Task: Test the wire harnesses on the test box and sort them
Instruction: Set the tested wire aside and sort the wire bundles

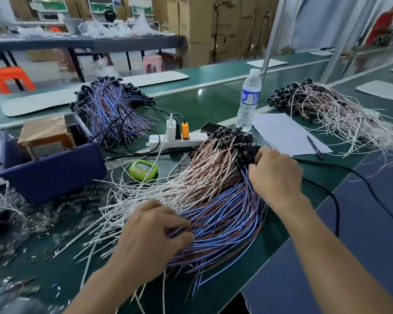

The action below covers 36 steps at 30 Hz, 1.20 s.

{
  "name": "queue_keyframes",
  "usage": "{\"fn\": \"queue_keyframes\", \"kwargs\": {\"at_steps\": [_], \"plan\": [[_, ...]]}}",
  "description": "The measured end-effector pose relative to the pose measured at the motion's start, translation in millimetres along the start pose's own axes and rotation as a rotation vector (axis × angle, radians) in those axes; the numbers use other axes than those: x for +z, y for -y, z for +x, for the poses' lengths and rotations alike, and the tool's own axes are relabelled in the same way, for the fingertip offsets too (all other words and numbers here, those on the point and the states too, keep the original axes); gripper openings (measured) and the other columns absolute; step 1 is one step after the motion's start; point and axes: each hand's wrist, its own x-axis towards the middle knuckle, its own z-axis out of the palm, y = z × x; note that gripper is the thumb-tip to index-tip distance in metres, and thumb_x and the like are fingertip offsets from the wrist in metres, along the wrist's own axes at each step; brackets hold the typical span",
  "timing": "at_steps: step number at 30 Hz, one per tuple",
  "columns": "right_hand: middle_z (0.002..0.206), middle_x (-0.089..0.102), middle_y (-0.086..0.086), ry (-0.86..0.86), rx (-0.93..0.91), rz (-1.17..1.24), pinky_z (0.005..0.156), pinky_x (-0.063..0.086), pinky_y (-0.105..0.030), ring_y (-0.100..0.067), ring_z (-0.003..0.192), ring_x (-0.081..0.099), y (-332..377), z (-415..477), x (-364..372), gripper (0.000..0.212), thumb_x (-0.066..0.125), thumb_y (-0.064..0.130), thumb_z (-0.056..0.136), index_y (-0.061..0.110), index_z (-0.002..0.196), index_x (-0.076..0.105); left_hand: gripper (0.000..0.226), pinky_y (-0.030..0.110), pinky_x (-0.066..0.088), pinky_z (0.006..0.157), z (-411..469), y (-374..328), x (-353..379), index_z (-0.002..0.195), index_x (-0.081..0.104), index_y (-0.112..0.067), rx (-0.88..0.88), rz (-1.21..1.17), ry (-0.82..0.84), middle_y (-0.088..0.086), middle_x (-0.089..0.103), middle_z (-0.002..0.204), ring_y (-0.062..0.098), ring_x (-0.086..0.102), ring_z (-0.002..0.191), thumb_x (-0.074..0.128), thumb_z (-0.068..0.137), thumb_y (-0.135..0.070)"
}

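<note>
Two grips: left hand, right hand clutch harnesses (fingertips buried).

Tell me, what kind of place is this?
Most likely a small factory's wire-harness workshop: heaps of wire harnesses lie on a long green workbench, and cardboard cartons are stacked behind.

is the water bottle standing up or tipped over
Upright: the water bottle stands on its base beside the paper sheet, white cap on top.
</note>
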Motion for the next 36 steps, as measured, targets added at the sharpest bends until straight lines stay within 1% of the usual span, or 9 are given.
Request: {"fn": "queue_keyframes", "kwargs": {"at_steps": [3,7,12,16,20,24,27,31,36], "plan": [[0.078,0.074,0.003,-0.097,-0.109,0.120,0.067,0.054,-0.034,-0.025,0.068,0.065,29,-26,-2,0.009,0.065,0.024,0.092,0.027,0.098,0.070,0.016,0.019,0.045,0.071,6,3,-24,0.094,0.077,-0.052,-0.188,-0.184,-0.090,-0.026,0.066,0.085,-0.004,0.058,0.084,0.080,0.078,-0.050],[0.084,0.076,0.009,0.071,-0.318,0.393,0.066,0.057,-0.029,-0.014,0.069,0.068,93,-64,3,0.017,0.066,0.023,0.093,0.029,0.107,0.073,0.015,0.029,0.047,0.039,12,16,-77,0.079,0.074,-0.056,-0.345,-0.211,-0.278,-0.015,0.071,0.059,0.010,0.055,0.041,0.077,0.086,-0.043],[0.085,0.074,0.003,0.282,-0.532,0.570,0.068,0.058,-0.035,-0.020,0.073,0.066,191,-98,20,0.015,0.061,0.025,0.090,0.025,0.094,0.075,0.035,0.027,0.053,0.053,0,51,-126,0.119,0.073,-0.045,-0.478,-0.080,-0.400,-0.019,0.074,0.069,0.006,0.065,0.054,0.073,0.091,-0.023],[0.089,0.076,-0.003,0.482,-0.647,0.582,0.071,0.053,-0.035,-0.032,0.086,0.069,264,-126,34,0.015,0.066,0.029,0.085,0.027,0.096,0.076,0.060,0.023,0.050,0.083,-37,83,-135,0.134,0.066,-0.041,-0.559,0.067,-0.319,-0.010,0.075,0.117,0.009,0.067,0.091,0.072,0.084,-0.008],[0.103,0.072,-0.008,0.729,-0.821,0.535,0.079,0.057,-0.037,-0.031,0.093,0.066,320,-150,46,0.026,0.065,0.018,0.086,0.025,0.110,0.074,0.057,0.022,0.056,0.076,-98,130,-146,0.116,0.078,-0.033,-0.767,0.042,-0.379,-0.015,0.074,0.086,0.002,0.069,0.080,0.070,0.077,0.008],[0.106,0.074,-0.008,0.827,-0.974,0.461,0.089,0.059,-0.042,-0.029,0.098,0.068,363,-167,57,0.034,0.057,0.000,0.086,0.019,0.107,0.075,0.023,0.025,0.048,0.068,-153,162,-159,0.092,0.083,-0.027,-0.995,0.202,-0.603,-0.001,0.078,0.078,0.022,0.075,0.082,0.088,0.071,-0.019],[0.109,0.075,-0.008,0.859,-1.035,0.443,0.093,0.058,-0.040,-0.027,0.102,0.069,389,-177,63,0.047,0.051,-0.009,0.081,0.018,0.110,0.075,0.029,0.033,0.052,0.072,-170,174,-159,0.100,0.082,-0.032,-1.142,0.454,-0.717,0.002,0.079,0.087,0.030,0.072,0.087,0.086,0.075,-0.045],[0.103,0.074,-0.008,0.777,-1.126,0.369,0.090,0.058,-0.041,-0.028,0.097,0.068,414,-185,71,0.042,0.050,-0.013,0.079,0.013,0.101,0.075,0.034,0.038,0.051,0.090,-172,185,-146,0.115,0.079,-0.029,-1.104,0.444,-0.733,0.012,0.072,0.103,0.030,0.064,0.101,0.081,0.084,-0.042],[0.092,0.067,-0.003,0.656,-1.234,0.257,0.075,0.051,-0.034,-0.028,0.088,0.062,422,-185,74,0.032,0.054,-0.007,0.079,0.021,0.089,0.067,0.039,0.040,0.050,0.090,-162,183,-135,0.108,0.080,-0.028,-1.016,0.575,-0.668,0.002,0.077,0.099,0.024,0.064,0.098,0.088,0.075,-0.047]]}}
